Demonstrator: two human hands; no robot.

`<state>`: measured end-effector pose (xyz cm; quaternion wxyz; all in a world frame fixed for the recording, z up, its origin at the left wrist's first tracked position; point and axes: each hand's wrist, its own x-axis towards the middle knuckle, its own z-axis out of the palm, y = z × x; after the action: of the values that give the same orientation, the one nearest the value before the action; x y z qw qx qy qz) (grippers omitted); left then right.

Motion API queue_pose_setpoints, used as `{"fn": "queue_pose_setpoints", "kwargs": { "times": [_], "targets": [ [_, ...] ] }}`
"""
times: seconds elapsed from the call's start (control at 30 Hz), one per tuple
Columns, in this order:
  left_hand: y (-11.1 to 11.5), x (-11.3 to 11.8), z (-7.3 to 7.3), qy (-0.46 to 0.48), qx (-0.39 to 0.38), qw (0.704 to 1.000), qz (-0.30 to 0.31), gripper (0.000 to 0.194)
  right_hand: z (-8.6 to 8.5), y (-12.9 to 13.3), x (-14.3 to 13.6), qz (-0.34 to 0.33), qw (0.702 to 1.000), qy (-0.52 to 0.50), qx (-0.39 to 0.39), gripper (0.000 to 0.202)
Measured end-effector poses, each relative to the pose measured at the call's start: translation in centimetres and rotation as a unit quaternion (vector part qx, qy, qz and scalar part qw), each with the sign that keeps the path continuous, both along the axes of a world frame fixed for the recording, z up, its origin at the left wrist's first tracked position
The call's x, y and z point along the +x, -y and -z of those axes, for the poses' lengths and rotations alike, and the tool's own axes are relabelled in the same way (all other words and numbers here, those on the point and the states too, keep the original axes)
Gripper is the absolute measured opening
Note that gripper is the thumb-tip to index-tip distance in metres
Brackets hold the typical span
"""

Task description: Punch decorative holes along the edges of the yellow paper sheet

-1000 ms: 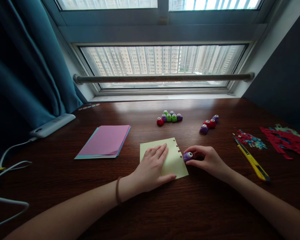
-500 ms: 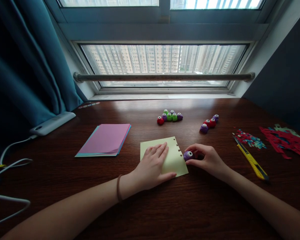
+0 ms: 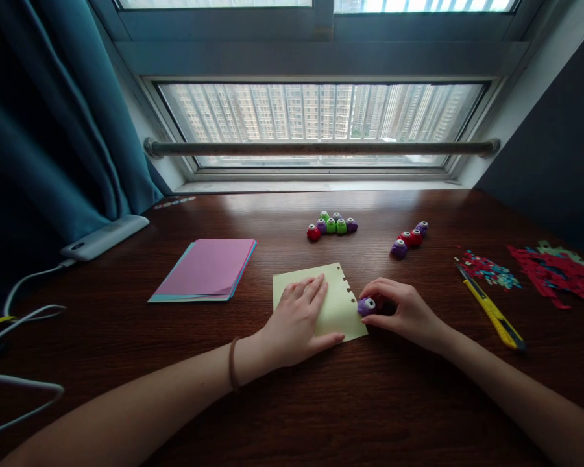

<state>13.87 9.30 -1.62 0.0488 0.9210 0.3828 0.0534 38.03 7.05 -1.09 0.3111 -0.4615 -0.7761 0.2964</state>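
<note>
A pale yellow paper sheet lies on the dark wooden desk, with a row of small punched holes along its right edge. My left hand rests flat on the sheet, fingers spread, pinning it down. At the sheet's right edge, my right hand grips a small purple paper punch.
A pink and blue paper stack lies to the left. Two clusters of small punches sit further back. A yellow utility knife and paper scraps lie at the right. A white power strip and cables occupy the left edge.
My right hand has slid the purple punch slightly nearer along the sheet's right edge. My left hand has stayed put on the paper.
</note>
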Motion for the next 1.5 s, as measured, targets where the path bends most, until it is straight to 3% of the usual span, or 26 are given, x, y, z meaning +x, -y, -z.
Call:
{"fn": "queue_pose_setpoints", "kwargs": {
  "times": [0.37,0.73,1.0,1.23,1.5],
  "targets": [
    [0.08,-0.15,0.42,0.006,0.004,1.0,-0.022,0.091,-0.16,0.17,-0.03,-0.004,0.999,0.022,0.024,0.026],
    [-0.01,-0.16,0.48,0.016,0.0,1.0,-0.018,0.089,-0.06,0.38,-0.42,-0.036,0.999,-0.034,0.006,0.026],
    [-0.03,-0.05,0.03,0.011,0.003,1.0,-0.002,0.089,0.02,0.58,-0.64,-0.04,0.997,-0.063,-0.013,0.028],
    [-0.45,-0.18,0.06,0.02,-0.005,1.0,0.015,0.092,0.13,0.45,-0.49,-0.021,0.999,-0.016,0.038,0.026],
    [-0.86,-0.31,-0.27,0.03,-0.009,0.998,0.047,0.088,0.17,0.36,-0.38,-0.028,0.999,-0.008,0.046,0.028]
  ]
}}
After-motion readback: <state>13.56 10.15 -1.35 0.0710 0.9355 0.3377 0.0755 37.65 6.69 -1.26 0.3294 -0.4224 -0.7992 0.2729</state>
